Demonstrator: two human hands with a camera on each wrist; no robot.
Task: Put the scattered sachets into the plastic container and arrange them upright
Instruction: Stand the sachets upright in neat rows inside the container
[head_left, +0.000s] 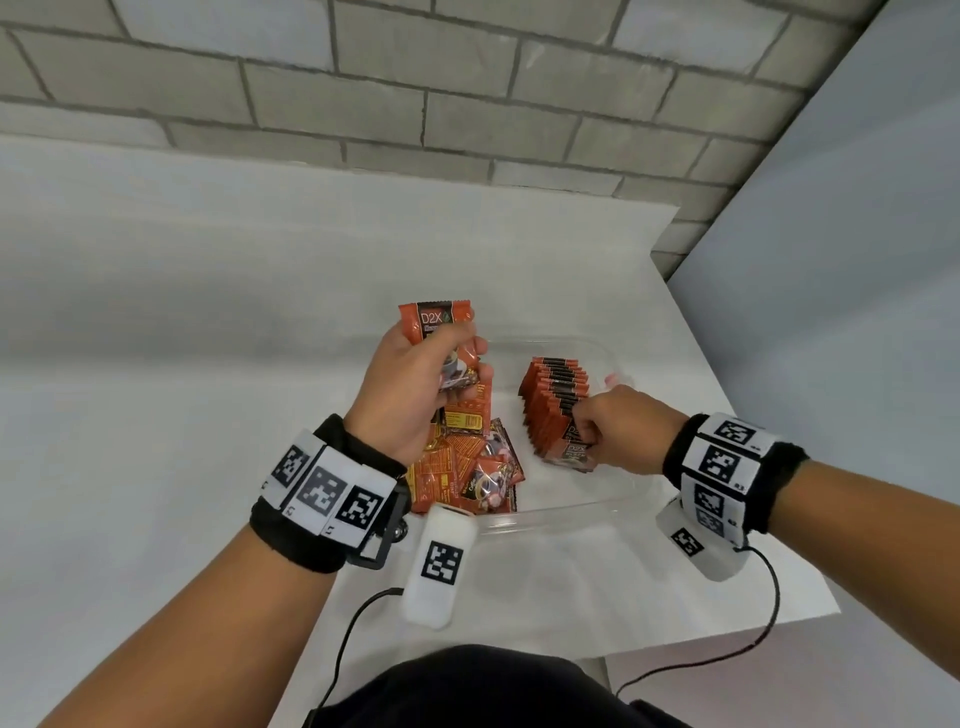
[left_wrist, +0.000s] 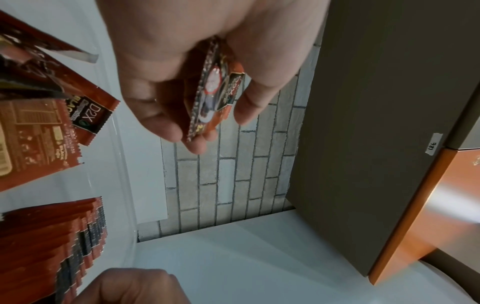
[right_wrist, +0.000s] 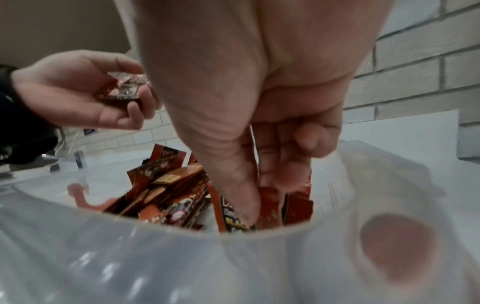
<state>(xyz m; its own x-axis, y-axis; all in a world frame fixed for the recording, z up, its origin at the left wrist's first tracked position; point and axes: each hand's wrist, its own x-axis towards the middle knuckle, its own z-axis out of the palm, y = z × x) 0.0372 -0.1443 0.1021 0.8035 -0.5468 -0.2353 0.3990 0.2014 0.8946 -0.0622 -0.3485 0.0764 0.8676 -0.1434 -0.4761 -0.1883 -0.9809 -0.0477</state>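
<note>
Left hand (head_left: 410, 384) grasps a sachet (head_left: 441, 332); right hand (head_left: 618, 436) pinches the upright row (head_left: 556, 400) in the plastic container (head_left: 597, 512): slot it in vertically, bracing the row against toppling.

Loose sachets (head_left: 467, 462) partly hidden behind the left hand (head_left: 410, 384).

Glossy orange foil sachets (head_left: 553, 410) with serrated edges, inside the clear smooth plastic container (head_left: 571, 512). Under the container, matt white table (head_left: 208, 312); behind it, rough grey brick wall (head_left: 363, 93).
</note>
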